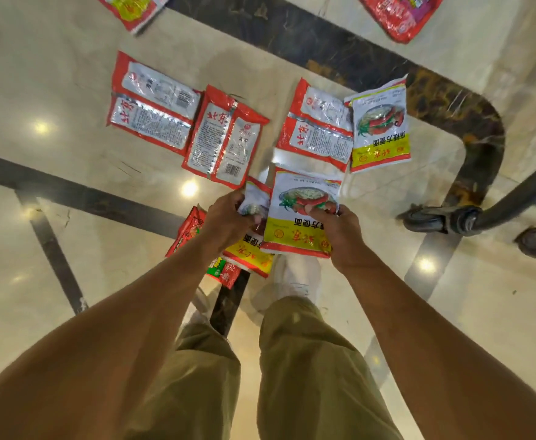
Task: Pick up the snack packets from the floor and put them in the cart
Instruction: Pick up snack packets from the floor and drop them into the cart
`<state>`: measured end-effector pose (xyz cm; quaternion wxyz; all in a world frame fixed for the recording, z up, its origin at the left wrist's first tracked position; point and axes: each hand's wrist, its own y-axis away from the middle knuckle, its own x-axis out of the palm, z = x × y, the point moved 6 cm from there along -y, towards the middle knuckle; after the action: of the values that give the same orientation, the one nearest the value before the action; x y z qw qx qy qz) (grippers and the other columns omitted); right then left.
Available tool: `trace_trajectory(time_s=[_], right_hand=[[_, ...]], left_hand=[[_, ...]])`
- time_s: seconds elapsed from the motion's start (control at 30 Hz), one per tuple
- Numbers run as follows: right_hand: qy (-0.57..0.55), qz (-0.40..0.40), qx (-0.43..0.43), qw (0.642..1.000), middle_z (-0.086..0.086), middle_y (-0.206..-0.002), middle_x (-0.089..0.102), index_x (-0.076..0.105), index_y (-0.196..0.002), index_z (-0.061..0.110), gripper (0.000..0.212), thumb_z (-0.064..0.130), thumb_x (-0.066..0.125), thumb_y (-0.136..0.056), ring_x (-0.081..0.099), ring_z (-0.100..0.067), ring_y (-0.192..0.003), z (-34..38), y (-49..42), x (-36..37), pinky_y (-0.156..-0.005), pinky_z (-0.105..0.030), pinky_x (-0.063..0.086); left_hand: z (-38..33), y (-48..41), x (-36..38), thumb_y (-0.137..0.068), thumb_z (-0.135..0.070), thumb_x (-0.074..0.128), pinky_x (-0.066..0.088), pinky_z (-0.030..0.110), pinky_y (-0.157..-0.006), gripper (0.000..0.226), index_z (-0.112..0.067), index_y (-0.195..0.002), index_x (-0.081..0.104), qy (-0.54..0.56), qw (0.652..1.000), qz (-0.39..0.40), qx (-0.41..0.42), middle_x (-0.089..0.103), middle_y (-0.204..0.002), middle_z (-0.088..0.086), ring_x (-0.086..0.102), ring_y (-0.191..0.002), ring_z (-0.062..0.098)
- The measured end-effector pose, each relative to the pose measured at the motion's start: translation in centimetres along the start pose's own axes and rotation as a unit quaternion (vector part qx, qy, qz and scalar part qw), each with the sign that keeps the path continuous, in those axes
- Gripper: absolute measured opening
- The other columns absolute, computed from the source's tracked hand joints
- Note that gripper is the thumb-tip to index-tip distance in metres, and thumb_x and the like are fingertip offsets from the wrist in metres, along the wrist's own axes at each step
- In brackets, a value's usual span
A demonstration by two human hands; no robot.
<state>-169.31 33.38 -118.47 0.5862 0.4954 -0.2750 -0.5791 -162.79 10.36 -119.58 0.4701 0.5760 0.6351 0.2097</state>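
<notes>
Yeah, left hand [225,220] clutches a crumpled packet [255,198], right hand [336,236] grips a flat packet [301,198], both left of the cart wheel [431,219].

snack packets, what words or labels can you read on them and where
"北京", red: left face-down packet, middle face-down packet, right face-down packet
"方便面", upside down: face-up floor packet, white-fronted packet in right hand
crumpled packet in left hand: too blurred
fine print, barcodes: too small to read

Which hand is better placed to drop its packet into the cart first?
Right. The right hand grips a packet on the side where the cart's wheel stands; the left hand is farther off.
</notes>
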Motion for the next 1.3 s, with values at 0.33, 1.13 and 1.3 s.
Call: trace_trajectory(time_s=[0.33, 1.13, 1.3], right_hand=[[-0.022, -0.01, -0.081, 0.996, -0.013, -0.11, 0.076, 0.059, -0.12, 0.011, 0.045, 0.0, 0.082, -0.082, 0.077, -0.026, -0.092, 11.2, 24.5, -4.9, -0.072, -0.038, 0.064], [-0.165, -0.154, -0.394, 0.891, -0.001, -0.12, 0.068, 0.058, -0.129, 0.022, 0.062, -0.006, 0.082, -0.079, 0.068, -0.004, -0.101, 26.1, 80.6, -35.2, -0.07, -0.012, 0.054], [-0.195, -0.163, -0.429, 0.867, -0.003, -0.118, 0.072, 0.059, -0.122, 0.032, 0.059, 0.003, 0.086, -0.078, 0.072, -0.025, -0.107, 25.8, 82.8, -44.7, -0.075, -0.034, 0.062]], left_hand=[[-10.0, 18.5, -15.9, -0.082, -0.016, 0.084, 0.06, 0.046, -0.088, 0.04, -0.017, -0.113, 0.059, 0.151, 0.988, -0.012, 0.007, 0.071, -0.109, 0.005, 0.072, -0.102, 0.029], [-48.2, 71.0, -29.5, -0.093, -0.004, 0.073, 0.057, 0.024, -0.064, 0.038, -0.033, -0.117, 0.064, 0.204, 0.931, -0.027, 0.302, 0.075, -0.102, -0.015, 0.074, -0.093, 0.011], [-54.1, 76.2, -24.6, -0.093, -0.009, 0.074, 0.062, 0.036, -0.069, 0.035, -0.04, -0.108, 0.065, 0.199, 0.915, -0.036, 0.348, 0.075, -0.1, -0.017, 0.075, -0.09, 0.014]])
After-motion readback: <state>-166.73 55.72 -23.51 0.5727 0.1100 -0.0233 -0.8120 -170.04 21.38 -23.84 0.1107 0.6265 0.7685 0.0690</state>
